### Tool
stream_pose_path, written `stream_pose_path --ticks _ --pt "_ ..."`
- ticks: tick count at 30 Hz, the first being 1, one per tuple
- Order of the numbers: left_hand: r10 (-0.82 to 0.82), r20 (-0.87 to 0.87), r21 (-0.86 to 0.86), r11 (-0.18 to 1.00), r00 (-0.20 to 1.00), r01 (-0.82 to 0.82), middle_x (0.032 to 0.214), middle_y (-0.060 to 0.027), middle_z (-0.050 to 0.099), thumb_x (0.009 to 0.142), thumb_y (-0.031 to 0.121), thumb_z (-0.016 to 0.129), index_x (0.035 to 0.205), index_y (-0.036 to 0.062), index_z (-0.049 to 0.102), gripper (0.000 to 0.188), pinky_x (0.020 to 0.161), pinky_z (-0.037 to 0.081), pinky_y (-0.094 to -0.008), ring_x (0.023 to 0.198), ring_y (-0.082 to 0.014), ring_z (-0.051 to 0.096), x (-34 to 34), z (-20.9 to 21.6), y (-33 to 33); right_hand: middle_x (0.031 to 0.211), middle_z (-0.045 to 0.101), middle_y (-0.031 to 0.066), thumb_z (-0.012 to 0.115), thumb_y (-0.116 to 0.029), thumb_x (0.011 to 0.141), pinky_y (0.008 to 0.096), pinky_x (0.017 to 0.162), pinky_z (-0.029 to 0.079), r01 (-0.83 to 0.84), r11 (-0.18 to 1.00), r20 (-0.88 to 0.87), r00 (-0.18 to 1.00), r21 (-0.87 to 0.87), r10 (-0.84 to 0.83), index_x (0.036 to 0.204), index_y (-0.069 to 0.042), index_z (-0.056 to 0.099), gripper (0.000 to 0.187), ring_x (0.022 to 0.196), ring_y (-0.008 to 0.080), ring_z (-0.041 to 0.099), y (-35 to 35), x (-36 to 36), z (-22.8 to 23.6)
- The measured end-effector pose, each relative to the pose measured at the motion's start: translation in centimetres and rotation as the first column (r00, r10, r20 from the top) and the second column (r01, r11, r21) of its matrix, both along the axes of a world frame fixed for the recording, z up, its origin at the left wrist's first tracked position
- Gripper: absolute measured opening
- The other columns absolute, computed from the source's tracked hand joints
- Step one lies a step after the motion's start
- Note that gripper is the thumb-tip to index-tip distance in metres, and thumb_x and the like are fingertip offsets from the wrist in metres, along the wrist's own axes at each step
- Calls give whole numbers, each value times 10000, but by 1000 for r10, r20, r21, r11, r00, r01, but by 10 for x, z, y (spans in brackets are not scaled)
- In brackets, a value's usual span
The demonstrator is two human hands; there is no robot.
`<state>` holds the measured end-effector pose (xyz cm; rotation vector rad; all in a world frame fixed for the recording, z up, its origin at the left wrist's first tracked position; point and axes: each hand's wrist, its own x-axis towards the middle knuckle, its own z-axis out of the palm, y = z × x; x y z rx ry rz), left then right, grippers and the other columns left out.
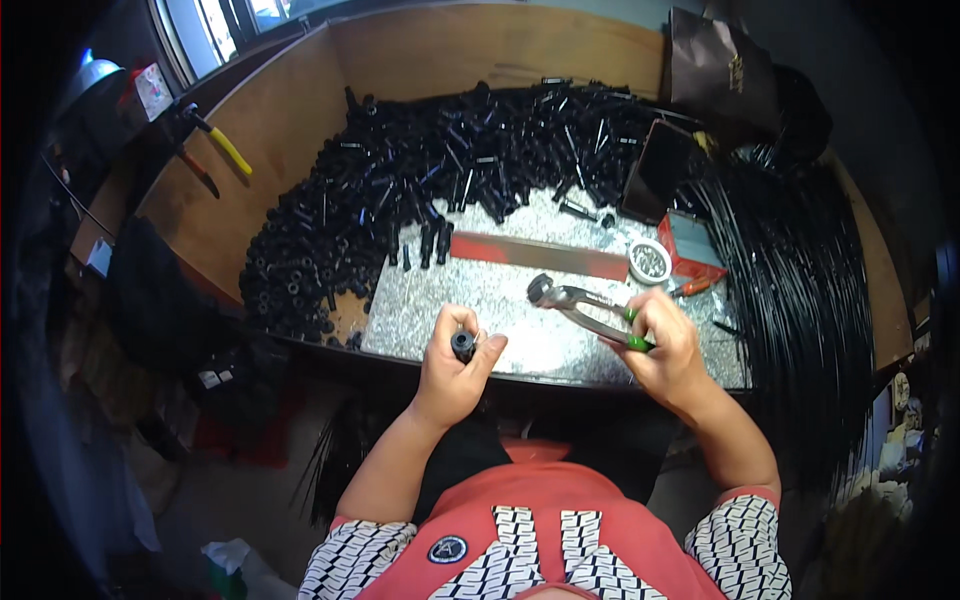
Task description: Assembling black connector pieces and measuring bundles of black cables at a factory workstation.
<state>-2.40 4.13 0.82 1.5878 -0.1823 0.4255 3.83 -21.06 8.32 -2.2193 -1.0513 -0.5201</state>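
In my left hand (pixel 446 378), closed in front of the bench's near edge, is a black tubular part (pixel 462 345) with its round, hollow end facing up. My right hand (pixel 668 352) grips the green handles of metal pincers (pixel 577 298) over the metal-topped surface (pixel 500 300). The pincers' head points left and touches nothing that I can make out. Behind both hands lies a flat red-and-grey bar (pixel 540 255). Several black tubular parts (pixel 428 243) stand in a row by its left end.
A large heap of black parts (pixel 470 150) fills the back and left. To the right are a white bowl of small metal pieces (pixel 650 261), a red box (pixel 692 246) and long black strands (pixel 800 290). Hand tools (pixel 228 148) hang on the left wooden wall (pixel 265 115).
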Motion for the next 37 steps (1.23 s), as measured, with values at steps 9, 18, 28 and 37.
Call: stream_pose_path --ticks 9,18,28,37 --pt "-117 -36 -32 993 993 115 608 62 394 679 582 711 1189 40 256 872 525 292 -148 535 -11 360 -14 -6 -5 1289 441 124 726 -193 741 614 1093 146 301 924 610 786 -237 -99 1022 -34 529 378 1302 356 364 15 0 2" --pt "49 -58 -136 989 997 -56 745 7 573 715 330 805 1033 32 451 562 599 401 -165 681 -28 499 -15 -2 -23 1218 453 116 740 -155 698 588 1060 213 168 918 405 914 -360 -8 985 -32 541 370 1209 331 418 18 -10 -5" --pt "-18 -103 -58 998 995 12 692 57 534 571 518 793 931 7 529 679 574 371 -159 663 -17 474 -23 -22 -8 846 582 124 706 -150 700 344 637 456 -60 923 132 984 -380 118 822 -55 517 244 749 270 577 2 -29 -15" --pt "-330 -187 34 939 925 341 722 -46 624 474 665 714 870 -7 625 785 553 405 -188 628 -72 561 -32 -36 5 699 595 89 749 10 716 307 495 537 -281 923 -885 -452 261 112 923 -15 486 336 530 172 627 -9 -46 -40"
